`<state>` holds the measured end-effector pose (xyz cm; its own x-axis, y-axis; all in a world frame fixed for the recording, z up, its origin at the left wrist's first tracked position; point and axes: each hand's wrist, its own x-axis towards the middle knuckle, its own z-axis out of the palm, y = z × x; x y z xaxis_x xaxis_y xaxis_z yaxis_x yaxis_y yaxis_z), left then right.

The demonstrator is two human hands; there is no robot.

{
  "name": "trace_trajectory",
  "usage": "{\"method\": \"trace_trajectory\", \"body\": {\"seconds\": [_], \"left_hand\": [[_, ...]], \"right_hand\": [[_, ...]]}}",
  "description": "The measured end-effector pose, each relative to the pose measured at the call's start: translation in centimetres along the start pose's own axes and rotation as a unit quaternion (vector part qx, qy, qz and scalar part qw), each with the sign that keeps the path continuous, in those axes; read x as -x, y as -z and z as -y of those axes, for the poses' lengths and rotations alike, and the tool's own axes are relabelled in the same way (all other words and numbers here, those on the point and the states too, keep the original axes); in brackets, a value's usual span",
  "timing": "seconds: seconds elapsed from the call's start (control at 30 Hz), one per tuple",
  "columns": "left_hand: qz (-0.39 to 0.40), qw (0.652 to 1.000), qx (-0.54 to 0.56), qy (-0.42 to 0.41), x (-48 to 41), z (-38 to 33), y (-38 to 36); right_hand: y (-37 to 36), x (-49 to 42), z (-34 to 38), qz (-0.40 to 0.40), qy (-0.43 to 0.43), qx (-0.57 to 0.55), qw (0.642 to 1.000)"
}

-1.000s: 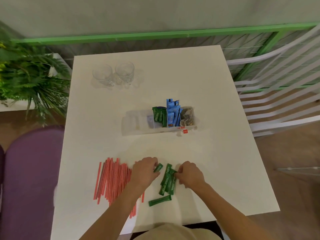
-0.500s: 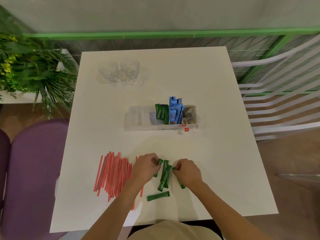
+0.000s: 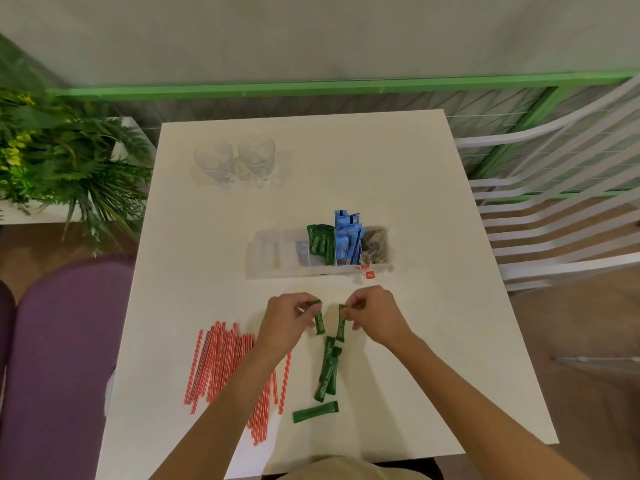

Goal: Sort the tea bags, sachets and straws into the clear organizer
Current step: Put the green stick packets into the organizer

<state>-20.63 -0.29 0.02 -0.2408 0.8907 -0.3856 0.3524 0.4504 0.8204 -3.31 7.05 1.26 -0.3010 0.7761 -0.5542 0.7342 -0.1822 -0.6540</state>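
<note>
My left hand [image 3: 285, 322] pinches the top of one green sachet [image 3: 319, 322], which hangs down. My right hand [image 3: 375, 315] pinches another green sachet [image 3: 341, 323] the same way, close beside it. Below them a few more green sachets [image 3: 327, 370] lie on the white table [image 3: 433, 306], one [image 3: 315, 412] lying crosswise nearer me. A pile of red straws [image 3: 225, 362] lies at the left, partly under my left forearm. The clear organizer [image 3: 273, 252] stands farther away, holding green sachets [image 3: 320, 242], blue sachets [image 3: 348, 242] and tea bags [image 3: 374, 244]; its left compartments look empty.
Two clear glasses [image 3: 235, 161] stand at the far left of the table. A plant [image 3: 62, 161] and a purple seat [image 3: 59, 358] are to the left. A white slatted chair [image 3: 561, 202] is to the right, a green rail behind.
Both hands rose from the sachet pile, each lifting one green sachet off the table and toward the organizer. The remaining sachets stay where they lay.
</note>
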Motion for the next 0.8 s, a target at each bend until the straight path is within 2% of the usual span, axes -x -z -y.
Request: {"method": "trace_trajectory", "body": {"seconds": [0.23, 0.33, 0.53, 0.8], "left_hand": [[-0.033, 0.998, 0.014, -0.05, -4.3, -3.8, 3.3], [-0.044, 0.997, 0.009, -0.068, -6.6, -5.3, 4.4], [-0.056, 0.991, -0.071, -0.095, -10.2, -6.8, 5.1], [-0.038, 0.986, -0.148, -0.07, -12.0, -5.9, 4.7]], "right_hand": [[2.9, -3.5, 5.6, -0.002, 0.05, 0.039, 0.998], [4.1, -5.2, 8.0, -0.026, 0.063, 0.056, 0.996], [4.7, -7.7, 10.8, -0.063, 0.091, 0.147, 0.983], [4.0, -9.7, 11.0, -0.048, 0.061, 0.162, 0.984]]}}
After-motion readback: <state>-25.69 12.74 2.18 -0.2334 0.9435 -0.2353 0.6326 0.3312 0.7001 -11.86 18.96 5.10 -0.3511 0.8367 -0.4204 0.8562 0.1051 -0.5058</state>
